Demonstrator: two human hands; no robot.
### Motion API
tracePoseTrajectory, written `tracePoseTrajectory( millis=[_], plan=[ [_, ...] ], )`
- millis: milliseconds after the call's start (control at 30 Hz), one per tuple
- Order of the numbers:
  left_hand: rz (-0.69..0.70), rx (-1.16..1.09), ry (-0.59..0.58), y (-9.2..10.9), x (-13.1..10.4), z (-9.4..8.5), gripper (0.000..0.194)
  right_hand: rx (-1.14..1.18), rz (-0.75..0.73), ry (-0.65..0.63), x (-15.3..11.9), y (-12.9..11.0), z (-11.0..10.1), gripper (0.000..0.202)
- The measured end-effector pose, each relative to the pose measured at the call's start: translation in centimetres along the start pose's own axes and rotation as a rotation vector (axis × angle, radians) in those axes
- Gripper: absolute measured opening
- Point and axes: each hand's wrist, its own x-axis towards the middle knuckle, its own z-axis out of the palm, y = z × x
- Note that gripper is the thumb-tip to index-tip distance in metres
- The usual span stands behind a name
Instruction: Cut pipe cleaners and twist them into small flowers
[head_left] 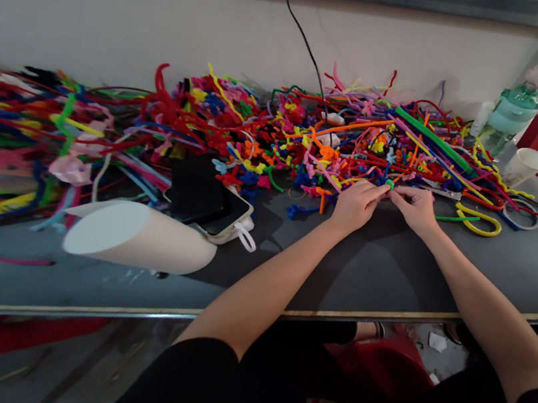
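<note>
1. Two bare hands meet at the near side of a heap of colourful fuzzy stems [278,142] on the grey table [353,281].
2. The left hand [357,204] pinches a small green fuzzy piece [390,184], which sits between both hands' fingertips.
3. The right hand [415,210] has thumb and fingers pinched on that same piece, from the right.
4. Right of it lies a yellow loop [494,232]; farther right stands a paper cup [527,166].
5. Left of both hands lies a phone [234,216].
</note>
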Motion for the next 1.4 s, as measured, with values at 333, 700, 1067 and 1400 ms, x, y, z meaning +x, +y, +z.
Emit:
tracePoseTrajectory(
  millis=[333,700,1067,1400],
  plan=[
    [0.078,-0.055,0.178,1.6,0.1,-1.3,0.019,0.462,0.349,-0.259,0.1,-0.8,-0.4,0.034],
    [0.155,0.052,0.020,0.0,0.4,-2.0,0.028,0.647,0.593,-0.442,0.3,-1.3,-1.7,0.022],
    [0.258,0.171,-0.244,0.1,0.8,-3.1,0.024,0.208,0.394,-0.500,0.1,-0.7,-1.8,0.032],
    [-0.470,-0.113,-0.303,0.1,0.9,-1.1,0.034,-0.724,-0.195,-0.142,-0.9,-1.1,0.2,0.029]
  ],
)
